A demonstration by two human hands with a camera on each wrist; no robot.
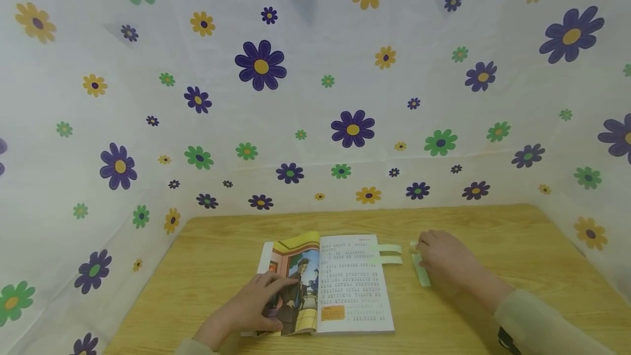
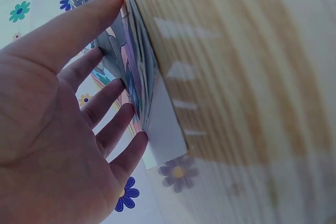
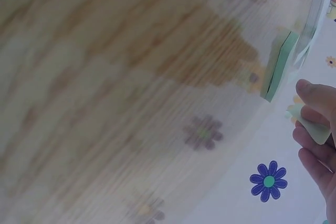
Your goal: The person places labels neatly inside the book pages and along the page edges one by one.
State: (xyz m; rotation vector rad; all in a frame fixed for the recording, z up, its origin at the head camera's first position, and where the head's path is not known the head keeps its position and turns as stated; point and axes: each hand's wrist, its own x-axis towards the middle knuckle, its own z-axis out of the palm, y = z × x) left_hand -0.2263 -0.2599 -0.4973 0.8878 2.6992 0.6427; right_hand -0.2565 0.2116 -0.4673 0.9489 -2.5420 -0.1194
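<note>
An open book [image 1: 352, 289] lies on the table, with a colourful picture on its left page and print on its right page. My left hand [image 1: 256, 300] rests on the left page, its fingers spread; the left wrist view shows the fingertips [image 2: 139, 139] along the pages' edge. Two pale sticky strips [image 1: 389, 260] stick out from the right page's edge. To the right of the book, my right hand [image 1: 448, 259] pinches a pale green sticky note [image 3: 315, 128] between thumb and fingers. A green sticky note pad [image 3: 282, 66] lies on the table by this hand.
The wooden table [image 1: 162, 289] is enclosed at the back and sides by a white sheet [image 1: 305, 97] printed with flowers. A dark band [image 1: 508, 339] shows at the right sleeve.
</note>
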